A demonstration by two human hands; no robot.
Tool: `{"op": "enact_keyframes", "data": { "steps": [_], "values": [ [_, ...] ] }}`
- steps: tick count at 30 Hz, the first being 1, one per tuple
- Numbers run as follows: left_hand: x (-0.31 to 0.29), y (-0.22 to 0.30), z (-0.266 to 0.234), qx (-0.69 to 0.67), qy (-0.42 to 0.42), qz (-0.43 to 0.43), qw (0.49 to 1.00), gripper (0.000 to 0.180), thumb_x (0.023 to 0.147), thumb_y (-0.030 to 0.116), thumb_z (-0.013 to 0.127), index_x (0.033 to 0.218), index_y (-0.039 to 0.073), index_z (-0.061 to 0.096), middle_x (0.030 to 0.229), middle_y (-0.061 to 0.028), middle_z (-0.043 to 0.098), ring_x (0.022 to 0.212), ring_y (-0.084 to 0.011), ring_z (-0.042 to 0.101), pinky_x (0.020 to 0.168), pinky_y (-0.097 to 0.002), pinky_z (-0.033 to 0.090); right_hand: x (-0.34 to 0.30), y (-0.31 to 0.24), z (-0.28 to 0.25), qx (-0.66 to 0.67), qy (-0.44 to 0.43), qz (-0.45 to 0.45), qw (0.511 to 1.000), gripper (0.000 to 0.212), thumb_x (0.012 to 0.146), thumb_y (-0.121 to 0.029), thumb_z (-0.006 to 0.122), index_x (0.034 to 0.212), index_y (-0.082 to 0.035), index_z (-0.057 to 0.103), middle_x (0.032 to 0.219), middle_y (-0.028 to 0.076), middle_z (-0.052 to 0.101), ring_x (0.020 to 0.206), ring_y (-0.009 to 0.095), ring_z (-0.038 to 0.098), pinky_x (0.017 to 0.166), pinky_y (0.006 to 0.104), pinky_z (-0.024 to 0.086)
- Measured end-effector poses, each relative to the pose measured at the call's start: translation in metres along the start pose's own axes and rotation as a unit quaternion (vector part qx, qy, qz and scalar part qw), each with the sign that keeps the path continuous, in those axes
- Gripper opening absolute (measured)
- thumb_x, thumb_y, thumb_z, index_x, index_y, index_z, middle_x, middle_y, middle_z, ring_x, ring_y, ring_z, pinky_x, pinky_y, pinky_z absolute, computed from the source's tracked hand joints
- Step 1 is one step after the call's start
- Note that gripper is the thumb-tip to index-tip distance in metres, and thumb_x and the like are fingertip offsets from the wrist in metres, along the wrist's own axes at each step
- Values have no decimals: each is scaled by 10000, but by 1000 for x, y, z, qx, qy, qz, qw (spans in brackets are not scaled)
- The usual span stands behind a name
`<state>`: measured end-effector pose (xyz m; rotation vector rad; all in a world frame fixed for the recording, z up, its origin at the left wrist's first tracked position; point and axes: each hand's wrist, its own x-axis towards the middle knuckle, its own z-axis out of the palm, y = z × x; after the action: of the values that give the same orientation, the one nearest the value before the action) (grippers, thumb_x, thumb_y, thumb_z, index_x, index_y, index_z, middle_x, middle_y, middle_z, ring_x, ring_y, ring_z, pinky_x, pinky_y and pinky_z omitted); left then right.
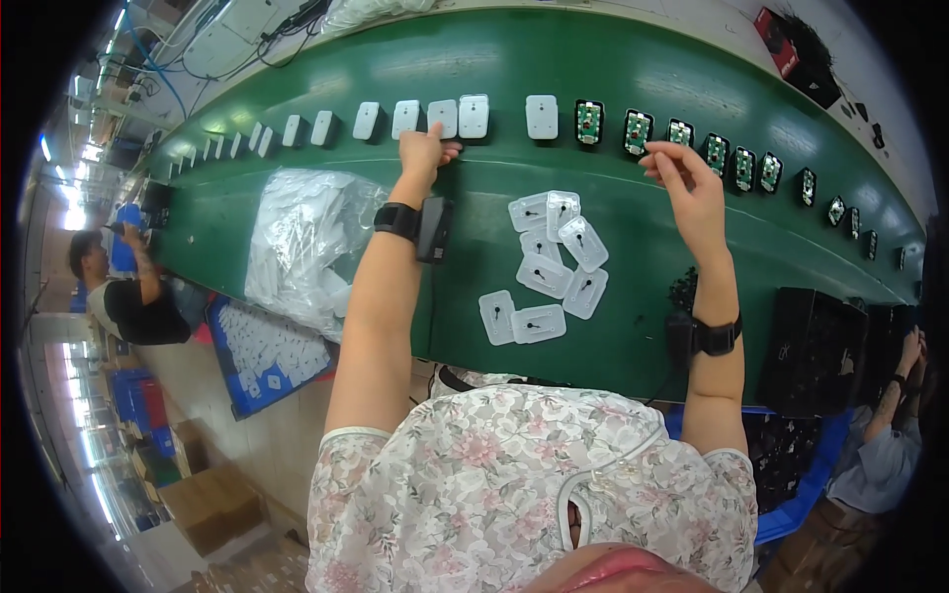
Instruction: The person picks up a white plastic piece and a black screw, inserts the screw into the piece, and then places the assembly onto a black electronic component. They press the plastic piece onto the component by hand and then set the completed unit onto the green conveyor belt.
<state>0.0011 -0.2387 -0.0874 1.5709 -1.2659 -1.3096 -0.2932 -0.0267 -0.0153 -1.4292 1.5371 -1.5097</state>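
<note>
White plastic covers [406, 119] stand in a row along the far side of the green work surface [346, 59]. My left hand [423, 156] is at one greyish-white plastic cover [443, 117], its fingers closed at the near edge. Another white cover [474, 117] is close against it on the right. My right hand [689, 188] hovers just on the near side of the black housings with green circuit boards [638, 132]. Its fingers are loosely bent and apart, with nothing visible in them. Between my arms lie several loose white covers [543, 275], each with a small dark piece in the middle.
A clear plastic bag [306, 247] of white parts lies left of my left arm. Blue bins [267, 361] stand beside the work surface. A black box [816, 351] is at the right. One person [133, 296] sits far left; another person's arm [890, 395] shows far right.
</note>
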Motion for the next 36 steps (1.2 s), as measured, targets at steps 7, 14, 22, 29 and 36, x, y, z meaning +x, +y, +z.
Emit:
{"op": "enact_keyframes", "data": {
  "steps": [7,14,22,29,36],
  "values": [
    [-3,0,-13,79,32,-4,996,256,866,166,593,752,-62,574,600,-121,635,416,-128,517,365,-258,374,35,21,24,-69,-11,6,998,191,925,-148,516,1019,-25,627,868,35,649,788,92,589,706,230,465],
    [-13,4,-20,114,64,17,991,258,839,159,633,787,-72,530,566,-118,611,401,-145,531,372,-268,396,69,45,60,-264,25,-84,961,217,897,-220,544,1022,-61,623,898,90,642,803,192,609,713,309,489],
    [-35,0,-23,119,143,148,971,296,857,249,630,768,10,478,523,-89,575,432,-140,543,391,-274,388,105,50,90,-582,-50,-25,811,398,841,-427,577,1033,-78,595,985,133,613,913,302,597,731,415,504],
    [-142,-8,2,357,-15,264,896,244,848,303,608,860,72,529,693,-117,618,665,-348,598,575,-433,458,116,61,94,-473,-74,48,876,337,780,-321,580,934,-26,635,902,186,656,856,370,631,763,425,511],
    [-152,-26,4,356,-12,317,879,183,818,222,636,883,71,555,857,-98,618,747,-310,590,598,-414,462,68,41,67,-363,-19,44,931,514,753,-281,580,1205,-40,543,1107,188,553,1030,329,556,894,377,452]
  ]
}}
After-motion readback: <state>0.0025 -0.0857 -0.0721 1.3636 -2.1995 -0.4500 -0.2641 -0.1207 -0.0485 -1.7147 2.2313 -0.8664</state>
